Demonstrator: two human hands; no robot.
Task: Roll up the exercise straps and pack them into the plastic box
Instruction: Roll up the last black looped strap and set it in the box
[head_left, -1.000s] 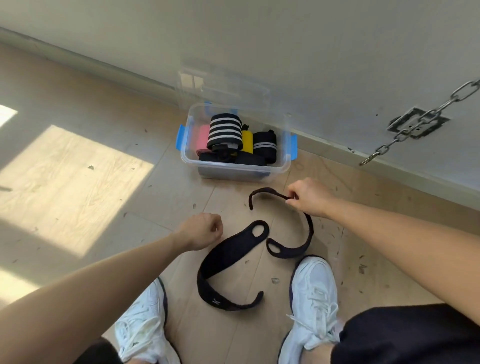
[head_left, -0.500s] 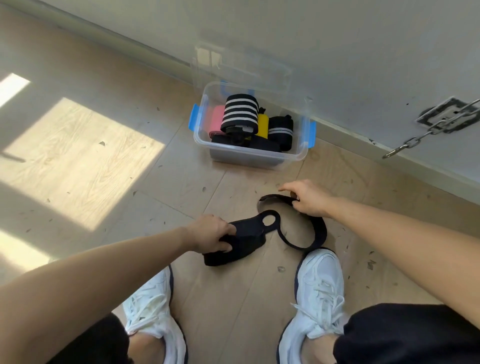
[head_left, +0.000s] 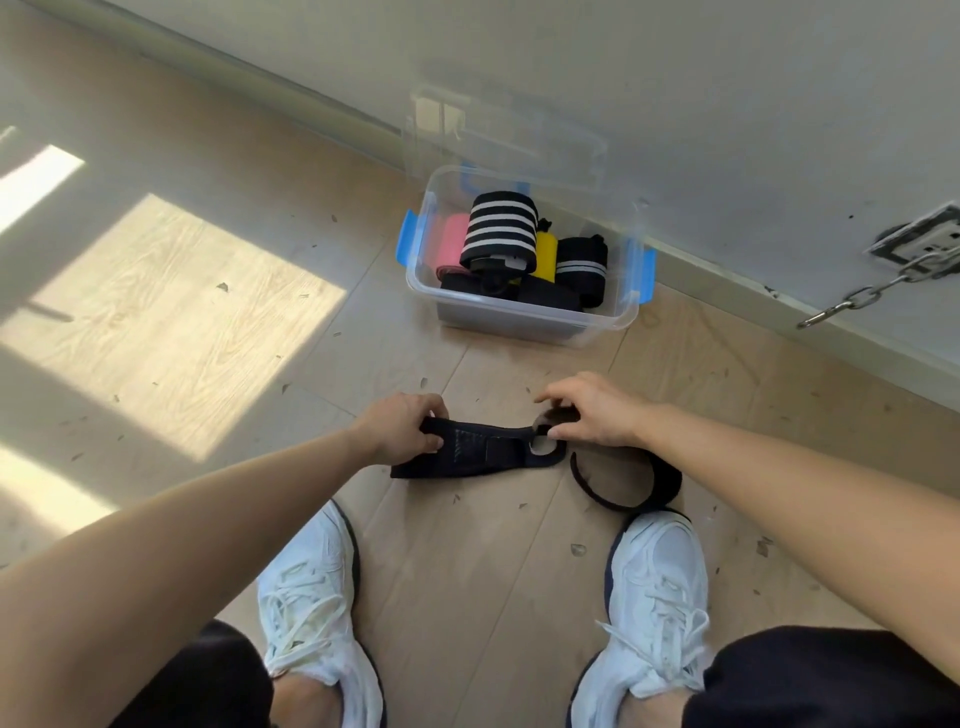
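Note:
A black padded strap (head_left: 478, 451) lies folded flat on the wooden floor between my hands. My left hand (head_left: 402, 427) grips its left end. My right hand (head_left: 592, 410) pinches the end with the round hole. A second black strap (head_left: 631, 480) curls on the floor just right of it, under my right wrist. The clear plastic box (head_left: 524, 312) with blue latches stands by the wall. It holds several rolled straps: a black-and-white striped one (head_left: 498, 228), a pink one, a yellow one and more black ones.
The box's clear lid (head_left: 506, 137) leans against the wall behind it. A metal chain (head_left: 862, 299) hangs from a wall plate at the right. My two white shoes (head_left: 654, 597) stand close below the straps. Small debris is scattered on the floor.
My left hand took hold of the wide strap and folded it flat. My right hand let go of the thin strap and moved onto the wide strap's holed end. The camera tilted closer.

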